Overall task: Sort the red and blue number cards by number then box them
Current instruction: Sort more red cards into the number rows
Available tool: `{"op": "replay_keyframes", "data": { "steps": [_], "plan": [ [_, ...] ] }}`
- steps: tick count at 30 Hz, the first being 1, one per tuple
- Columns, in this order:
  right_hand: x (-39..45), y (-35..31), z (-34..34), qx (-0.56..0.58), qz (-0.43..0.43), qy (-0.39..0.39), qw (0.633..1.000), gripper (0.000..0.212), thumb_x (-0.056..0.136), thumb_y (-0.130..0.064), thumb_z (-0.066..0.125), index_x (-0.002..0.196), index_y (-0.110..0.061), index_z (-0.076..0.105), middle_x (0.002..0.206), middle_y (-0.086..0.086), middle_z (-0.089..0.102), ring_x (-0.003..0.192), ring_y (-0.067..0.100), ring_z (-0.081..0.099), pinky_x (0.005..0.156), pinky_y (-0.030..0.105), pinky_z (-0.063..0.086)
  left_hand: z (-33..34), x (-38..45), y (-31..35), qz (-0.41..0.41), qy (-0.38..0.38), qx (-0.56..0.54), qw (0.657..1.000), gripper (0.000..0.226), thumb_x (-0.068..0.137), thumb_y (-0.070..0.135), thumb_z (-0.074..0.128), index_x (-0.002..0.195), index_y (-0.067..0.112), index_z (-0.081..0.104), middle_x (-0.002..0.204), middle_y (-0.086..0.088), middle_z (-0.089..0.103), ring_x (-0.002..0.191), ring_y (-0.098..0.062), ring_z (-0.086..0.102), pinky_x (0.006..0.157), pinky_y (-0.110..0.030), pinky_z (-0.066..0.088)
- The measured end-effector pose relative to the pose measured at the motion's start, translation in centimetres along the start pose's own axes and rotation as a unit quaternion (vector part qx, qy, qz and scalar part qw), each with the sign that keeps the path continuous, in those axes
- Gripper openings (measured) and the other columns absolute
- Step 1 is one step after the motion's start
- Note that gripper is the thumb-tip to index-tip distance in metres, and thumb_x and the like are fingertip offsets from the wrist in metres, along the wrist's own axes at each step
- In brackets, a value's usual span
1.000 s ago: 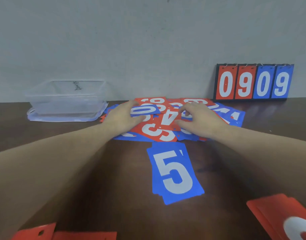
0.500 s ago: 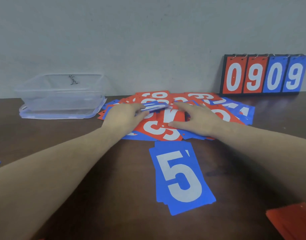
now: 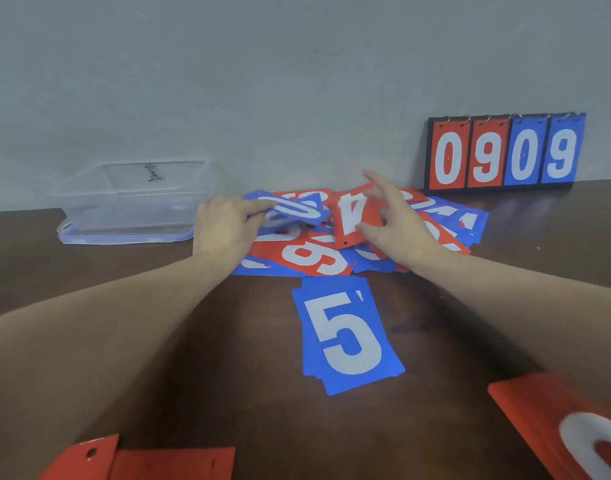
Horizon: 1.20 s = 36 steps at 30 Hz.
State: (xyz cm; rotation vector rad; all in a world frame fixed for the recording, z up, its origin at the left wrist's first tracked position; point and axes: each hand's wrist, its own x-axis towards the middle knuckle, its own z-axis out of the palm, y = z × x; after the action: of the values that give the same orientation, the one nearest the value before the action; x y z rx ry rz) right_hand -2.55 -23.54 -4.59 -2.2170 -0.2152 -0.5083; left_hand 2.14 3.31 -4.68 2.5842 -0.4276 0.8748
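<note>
- Nearest the camera, red cards (image 3: 172,462) lie along the bottom edge of the dark wooden table (image 3: 227,393), and a red stack (image 3: 553,420) with a white numeral sits at the lower right.
- Just beyond, mid-table, a small stack of blue 5 cards (image 3: 345,332) lies face up.
- Past it spreads the mixed pile of red and blue cards (image 3: 311,256), overlapping one another.
- Over the pile, the left hand (image 3: 224,226) pinches a blue 0 card (image 3: 290,209), lifted off the heap.
- Beside it, the right hand (image 3: 401,220) grips a red 4 card (image 3: 356,220), tilted up on edge.
- Far left, a clear plastic box (image 3: 130,199) stands on its lid by the wall.
- Far right, a flip scoreboard (image 3: 504,152) reads 0909.
</note>
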Motion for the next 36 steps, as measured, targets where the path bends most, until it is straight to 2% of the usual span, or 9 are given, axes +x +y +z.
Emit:
{"op": "replay_keyframes", "data": {
  "steps": [4, 9, 12, 16, 21, 24, 27, 33, 36],
  "plan": [
    [-1.5, -1.7, -1.0, 0.059, 0.071, -0.012, 0.996, 0.091, 0.090, -0.003, 0.070, 0.155, -0.044, 0.021, 0.132, -0.012, 0.048, 0.068, 0.004, 0.064, 0.058, 0.024, 0.055, -2.1, -1.5, 1.3, -0.102, -0.049, -0.175, 0.978, 0.027, 0.100, 0.023, 0.052, 0.114, 0.032, 0.073, 0.084, 0.015, 0.069, 0.076, -0.013, 0.062, 0.063, -0.024, 0.044],
    [-3.6, -3.7, -1.7, 0.202, 0.183, -0.002, 0.962, 0.075, 0.087, -0.001, 0.074, 0.147, -0.030, 0.041, 0.132, 0.009, 0.065, 0.103, 0.026, 0.071, 0.087, 0.045, 0.061, -5.5, -4.0, 2.3, -0.174, -0.089, -0.272, 0.942, 0.035, 0.094, 0.006, 0.044, 0.102, 0.031, 0.067, 0.054, 0.021, 0.055, 0.048, -0.011, 0.038, 0.051, -0.026, 0.032],
    [-5.0, -5.6, -2.1, 0.250, 0.209, 0.003, 0.945, 0.055, 0.087, -0.002, 0.074, 0.134, -0.024, 0.057, 0.122, 0.011, 0.069, 0.100, 0.028, 0.073, 0.090, 0.048, 0.060, -8.7, -5.5, 3.0, -0.214, -0.083, -0.349, 0.909, 0.032, 0.094, 0.011, 0.043, 0.096, 0.028, 0.070, 0.080, 0.002, 0.070, 0.064, -0.024, 0.057, 0.057, -0.028, 0.041],
    [-7.2, -9.4, -2.8, 0.303, 0.189, 0.012, 0.934, 0.042, 0.088, -0.006, 0.074, 0.124, -0.021, 0.061, 0.111, 0.010, 0.073, 0.092, 0.025, 0.074, 0.083, 0.040, 0.061, -12.8, -7.8, 3.0, -0.226, -0.061, -0.389, 0.891, 0.019, 0.095, 0.028, 0.058, 0.093, 0.021, 0.075, 0.092, -0.003, 0.076, 0.083, -0.023, 0.070, 0.093, -0.047, 0.053],
    [-10.1, -14.0, -2.6, 0.187, 0.110, 0.004, 0.976, 0.026, 0.101, -0.019, 0.059, 0.125, -0.029, 0.057, 0.099, 0.002, 0.072, 0.062, 0.009, 0.065, 0.050, 0.022, 0.049, -16.8, -11.4, 1.0, -0.224, -0.030, -0.386, 0.894, 0.017, 0.095, 0.017, 0.060, 0.096, 0.030, 0.069, 0.097, -0.006, 0.072, 0.073, -0.017, 0.055, 0.067, -0.029, 0.042],
    [-11.5, -15.9, -1.5, 0.144, 0.081, -0.035, 0.986, 0.021, 0.104, -0.022, 0.054, 0.123, -0.030, 0.054, 0.090, 0.002, 0.069, 0.055, 0.017, 0.052, 0.037, 0.021, 0.037, -19.3, -14.2, -0.4, -0.238, -0.013, -0.369, 0.899, 0.027, 0.094, 0.012, 0.058, 0.108, 0.033, 0.067, 0.118, 0.004, 0.068, 0.094, -0.011, 0.058, 0.076, -0.023, 0.045],
    [-12.5, -17.5, -0.1, 0.167, 0.109, -0.079, 0.977, 0.030, 0.097, -0.013, 0.059, 0.124, -0.026, 0.053, 0.076, 0.003, 0.063, 0.046, 0.014, 0.039, 0.039, 0.023, 0.030, -22.1, -16.9, -1.8, -0.254, -0.012, -0.380, 0.889, 0.039, 0.093, 0.011, 0.060, 0.109, 0.047, 0.063, 0.123, 0.002, 0.069, 0.114, -0.020, 0.064, 0.096, -0.041, 0.052],
    [-13.5, -21.4, 4.0, 0.259, 0.140, -0.136, 0.946, 0.032, 0.089, -0.006, 0.069, 0.109, -0.029, 0.058, 0.092, 0.015, 0.068, 0.081, 0.026, 0.058, 0.065, 0.034, 0.044, -27.0, -20.9, -5.6, -0.294, 0.013, -0.378, 0.878, 0.046, 0.096, 0.007, 0.058, 0.124, 0.044, 0.054, 0.109, 0.003, 0.072, 0.096, -0.025, 0.072, 0.086, -0.052, 0.057],
    [-13.5, -23.1, 6.0, 0.275, 0.128, -0.163, 0.939, 0.029, 0.090, -0.011, 0.071, 0.116, -0.022, 0.066, 0.096, 0.013, 0.074, 0.080, 0.021, 0.061, 0.068, 0.031, 0.045, -29.2, -22.7, -7.6, -0.321, 0.006, -0.366, 0.873, 0.048, 0.097, 0.006, 0.056, 0.131, 0.039, 0.051, 0.110, 0.002, 0.072, 0.092, -0.026, 0.073, 0.084, -0.053, 0.059]
  ]
}}
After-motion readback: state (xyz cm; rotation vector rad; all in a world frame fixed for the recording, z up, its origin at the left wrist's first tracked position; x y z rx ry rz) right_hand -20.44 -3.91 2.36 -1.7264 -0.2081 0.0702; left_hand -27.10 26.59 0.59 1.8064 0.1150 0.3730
